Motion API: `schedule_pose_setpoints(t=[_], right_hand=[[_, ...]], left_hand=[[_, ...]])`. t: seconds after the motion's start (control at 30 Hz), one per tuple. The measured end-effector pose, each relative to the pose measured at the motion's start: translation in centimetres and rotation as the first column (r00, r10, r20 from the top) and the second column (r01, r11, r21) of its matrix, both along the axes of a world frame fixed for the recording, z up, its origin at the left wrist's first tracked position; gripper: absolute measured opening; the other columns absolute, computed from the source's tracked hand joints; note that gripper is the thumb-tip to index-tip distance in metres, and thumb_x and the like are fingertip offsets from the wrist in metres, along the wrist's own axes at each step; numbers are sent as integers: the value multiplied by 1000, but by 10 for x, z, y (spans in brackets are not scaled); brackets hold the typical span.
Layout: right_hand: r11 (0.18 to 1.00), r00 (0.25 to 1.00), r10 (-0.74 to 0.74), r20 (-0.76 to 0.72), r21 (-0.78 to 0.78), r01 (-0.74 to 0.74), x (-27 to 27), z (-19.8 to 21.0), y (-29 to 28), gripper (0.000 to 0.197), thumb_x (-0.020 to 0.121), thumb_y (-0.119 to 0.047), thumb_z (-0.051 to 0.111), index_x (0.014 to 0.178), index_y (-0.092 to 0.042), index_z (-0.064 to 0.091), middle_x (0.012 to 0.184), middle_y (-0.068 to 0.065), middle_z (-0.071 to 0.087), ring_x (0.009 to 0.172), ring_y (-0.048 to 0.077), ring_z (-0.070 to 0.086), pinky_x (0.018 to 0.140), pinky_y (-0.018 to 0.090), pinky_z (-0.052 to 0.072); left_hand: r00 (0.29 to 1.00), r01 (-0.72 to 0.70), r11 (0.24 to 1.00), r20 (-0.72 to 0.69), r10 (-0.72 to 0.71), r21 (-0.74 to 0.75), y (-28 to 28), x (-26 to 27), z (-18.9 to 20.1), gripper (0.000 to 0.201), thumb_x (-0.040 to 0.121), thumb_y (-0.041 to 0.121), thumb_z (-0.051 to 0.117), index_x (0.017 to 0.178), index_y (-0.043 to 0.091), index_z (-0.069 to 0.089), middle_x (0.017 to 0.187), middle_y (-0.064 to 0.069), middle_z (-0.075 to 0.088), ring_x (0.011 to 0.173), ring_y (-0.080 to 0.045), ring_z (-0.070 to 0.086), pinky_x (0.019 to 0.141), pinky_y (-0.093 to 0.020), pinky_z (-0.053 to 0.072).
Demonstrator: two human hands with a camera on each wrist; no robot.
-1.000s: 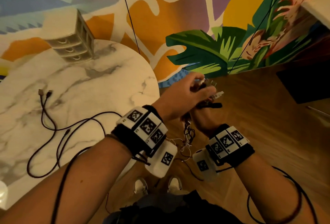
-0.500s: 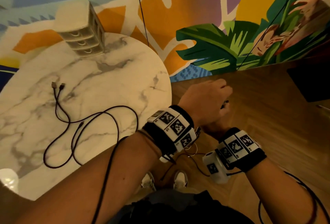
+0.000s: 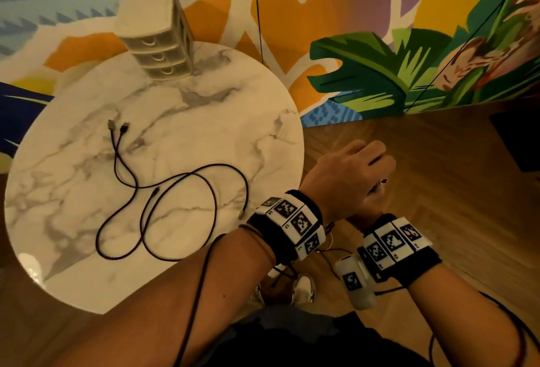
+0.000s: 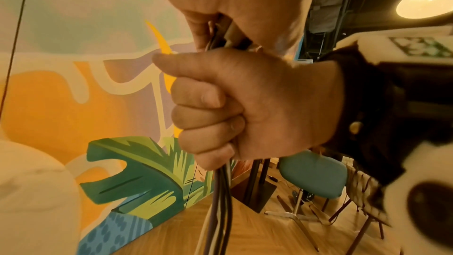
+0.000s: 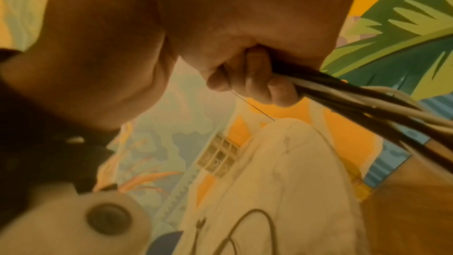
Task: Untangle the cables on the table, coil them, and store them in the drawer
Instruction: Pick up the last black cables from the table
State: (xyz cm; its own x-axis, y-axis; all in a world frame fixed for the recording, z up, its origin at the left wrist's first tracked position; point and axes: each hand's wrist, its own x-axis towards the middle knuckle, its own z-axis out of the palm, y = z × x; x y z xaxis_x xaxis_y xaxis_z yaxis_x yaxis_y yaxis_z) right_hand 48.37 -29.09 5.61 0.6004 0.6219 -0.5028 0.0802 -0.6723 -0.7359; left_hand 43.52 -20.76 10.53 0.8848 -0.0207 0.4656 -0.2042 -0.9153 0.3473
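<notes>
Both hands hold one bundle of black and white cables (image 4: pixel 220 201) in the air, right of the round marble table (image 3: pixel 233 88). My left hand (image 3: pixel 350 173) sits on top, fingers curled over the bundle's plug ends (image 4: pixel 220 36). Beneath it, my right hand (image 4: pixel 220 113) grips the bundle in a fist, mostly hidden in the head view. The strands trail away from the fist (image 5: pixel 355 100). Loose black cables (image 3: pixel 175 205) lie looped on the table. A small beige drawer unit (image 3: pixel 157 53) with its three drawers closed stands at the table's far edge.
A painted mural wall (image 3: pixel 365 74) runs behind the table, with a thin black cord (image 3: pixel 257 10) hanging down it. Wooden floor (image 3: pixel 438 162) lies under the hands, my shoes (image 3: pixel 304 290) below. A teal chair (image 4: pixel 313 177) and a dark stand base (image 4: pixel 259 191) are nearby.
The plug ends that stuck out between my hands a second ago are now covered by my left hand. Both hands dropped a little. The hanging tangle below them is hidden now.
</notes>
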Motion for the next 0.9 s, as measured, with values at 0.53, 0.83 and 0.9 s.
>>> schedule_pose_setpoints(t=[0.53,0.83,0.9], right_hand=[[969,926,40,-376,242,57,-38,-49,26,46,102,-21,17,114,-13,62,40,-1,34,29,12,28,34,21,27],[983,881,-131,-454,56,176,-59,-54,57,51,100,-37,32,89,-6,70,38,-1,33,34,12,29,40,24,25],[988,880,-110,-463,44,146,-61,-48,67,49,99,-39,34,83,-9,70,41,1,35,37,14,31,42,25,26]], left_hand=[[282,-521,831,-880,383,194,96,-148,-135,33,94,35,41,117,15,52,121,-11,59,107,-31,57,83,-35,45],[740,-397,917,-603,298,-34,50,-140,-74,23,87,36,46,95,21,61,87,1,66,77,-21,60,62,-31,43],[804,-360,931,-526,278,-58,45,-141,-64,16,84,32,48,78,20,57,68,2,59,57,-18,49,53,-28,34]])
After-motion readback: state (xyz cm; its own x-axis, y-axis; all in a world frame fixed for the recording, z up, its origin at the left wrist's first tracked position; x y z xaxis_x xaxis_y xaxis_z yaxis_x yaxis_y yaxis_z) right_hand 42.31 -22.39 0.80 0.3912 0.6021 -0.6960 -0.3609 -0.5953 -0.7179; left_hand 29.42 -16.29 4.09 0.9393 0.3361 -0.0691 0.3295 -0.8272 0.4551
